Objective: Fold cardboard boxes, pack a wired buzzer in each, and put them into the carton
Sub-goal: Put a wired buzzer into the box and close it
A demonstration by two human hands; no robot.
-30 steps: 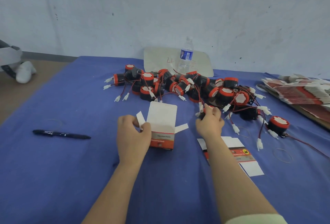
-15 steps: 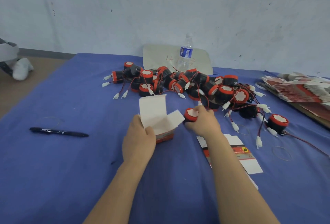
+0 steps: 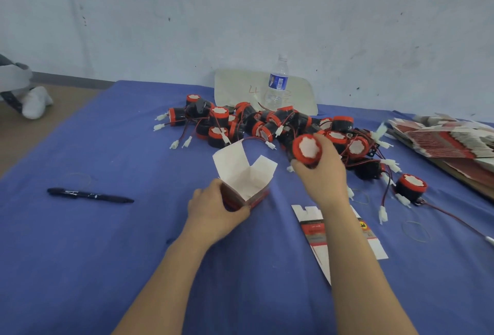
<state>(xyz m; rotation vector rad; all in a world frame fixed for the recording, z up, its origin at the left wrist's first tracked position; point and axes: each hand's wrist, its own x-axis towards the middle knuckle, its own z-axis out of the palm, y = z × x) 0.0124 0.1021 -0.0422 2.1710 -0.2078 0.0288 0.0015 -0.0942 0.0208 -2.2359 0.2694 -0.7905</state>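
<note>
Soft even light, wide-angle edge warp

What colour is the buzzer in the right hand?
The buzzer has a red rim around a white centre; head view.

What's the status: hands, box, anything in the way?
Left hand grips box, flaps open. Right hand holds buzzer right of box, not in yet. Nothing over the box mouth.
</note>
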